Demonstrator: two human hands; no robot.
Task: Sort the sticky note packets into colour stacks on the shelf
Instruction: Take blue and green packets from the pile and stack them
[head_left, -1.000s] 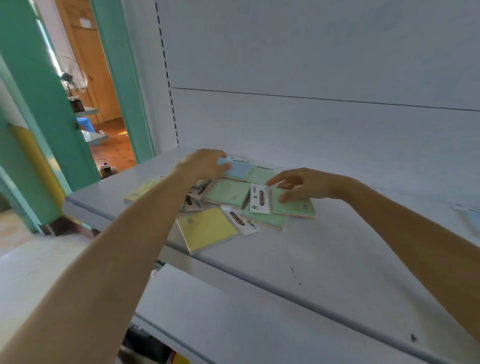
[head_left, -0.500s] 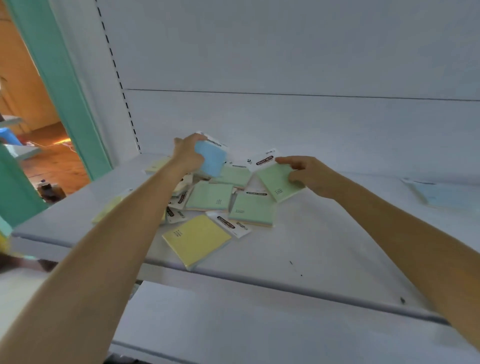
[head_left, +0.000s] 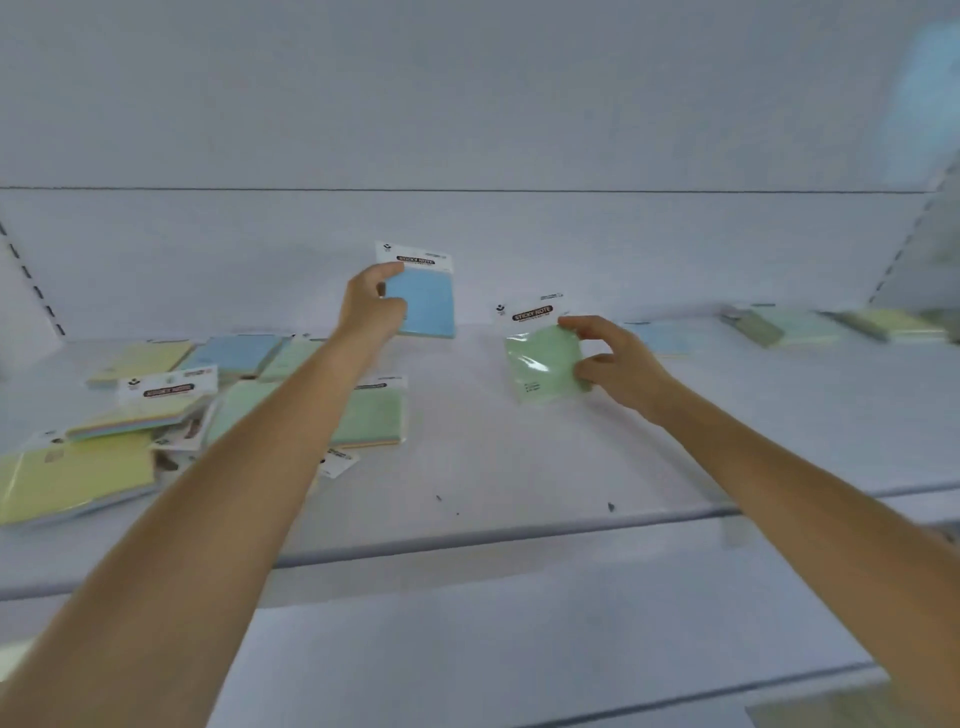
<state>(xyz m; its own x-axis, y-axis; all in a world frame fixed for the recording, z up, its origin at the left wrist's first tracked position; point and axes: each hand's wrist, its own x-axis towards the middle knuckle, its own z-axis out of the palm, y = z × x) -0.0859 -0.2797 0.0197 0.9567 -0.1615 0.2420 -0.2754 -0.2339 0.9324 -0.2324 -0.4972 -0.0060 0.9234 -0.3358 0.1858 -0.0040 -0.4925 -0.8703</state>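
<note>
A pale grey shelf (head_left: 519, 467) runs across in front of a plain back panel. The left hand (head_left: 371, 306) is clamped on a blue packet (head_left: 426, 306), held upright above the shelf. The right hand (head_left: 618, 364) pinches a green packet (head_left: 545, 364), tilted, just above the shelf. A jumbled pile (head_left: 156, 410) lies at the shelf's left end; sorted stacks (head_left: 831, 327) sit blurred at its right end.

Loose packets (head_left: 156, 410) left on shelf (head_left: 519, 467), stacks (head_left: 831, 327) far right rear
</note>
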